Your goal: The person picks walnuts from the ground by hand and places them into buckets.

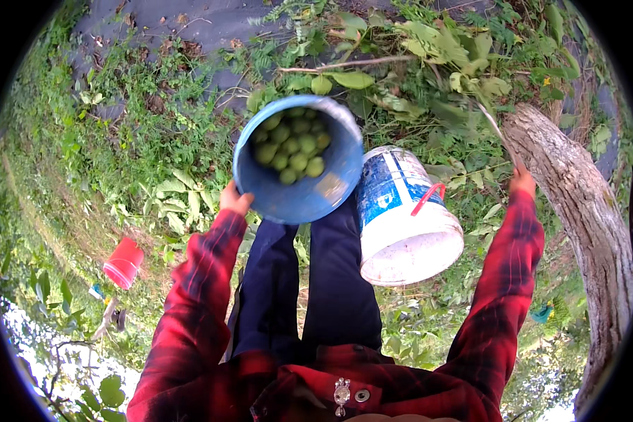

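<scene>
My left hand grips the rim of a blue bucket, its fingers closed at the near left edge. Several round green fruits lie inside toward the far side, and the bucket's mouth faces me. Out to the right, my right hand is closed around the thin end of a leafy branch. The leaves of that branch spread over the weeds at the upper right. Between my hands, touching or very near the blue bucket, is a white bucket with a blue label and a red handle grip.
A thick bare tree trunk curves along the right, close to my right hand. Weeds and cut leafy stems cover the ground, with dark ground sheet at the far side. A red bucket stands off to the left.
</scene>
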